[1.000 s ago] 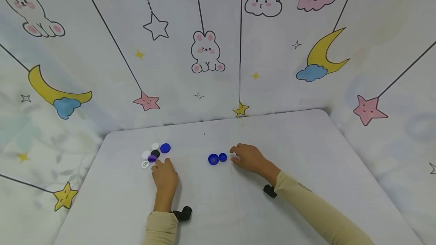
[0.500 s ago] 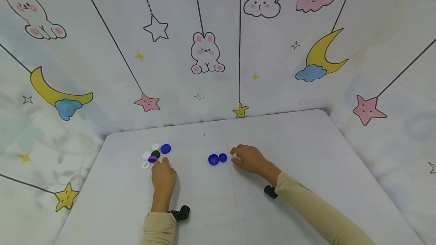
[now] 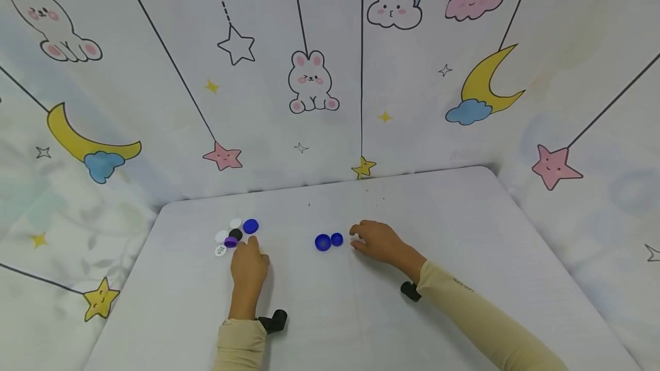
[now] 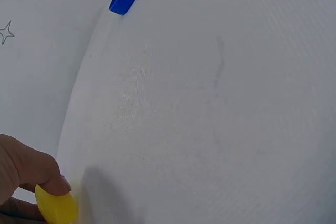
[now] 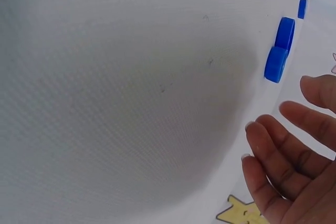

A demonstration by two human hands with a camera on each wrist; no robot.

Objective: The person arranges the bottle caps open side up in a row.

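Yellow disc (image 4: 56,205) is in the L hand (image 3: 248,267), at btm left of the left wrist view. Thumb & fingers pinch it; in the head view the hand hides nearly all of it.

Just past those fingertips, left of center in the head view, sits a bunch of small round things: purple cap (image 3: 231,242), black cap (image 3: 235,234), lone blue cap (image 3: 250,226), & 3 white ones: top white cap (image 3: 235,223), mid white cap (image 3: 221,236), & printed white cap (image 3: 220,251) w/ a dark mark on it. Purple one overlaps the black one in the pic; can't tell if it leans on it.

Near the middle of the frame, big blue cap (image 3: 323,242) & small blue cap (image 3: 337,239) sit side by side. R hand (image 3: 378,240) is just right of them, fingers apart & a bit bent, holding nothing.

All caps lie on the white worktop (image 3: 330,314). Both arms have tan sleeves (image 3: 479,308). Behind, up to the top of the frame, is a white wall (image 3: 268,107) w/ bunnies, stars, moons, clouds, & a rainbow.
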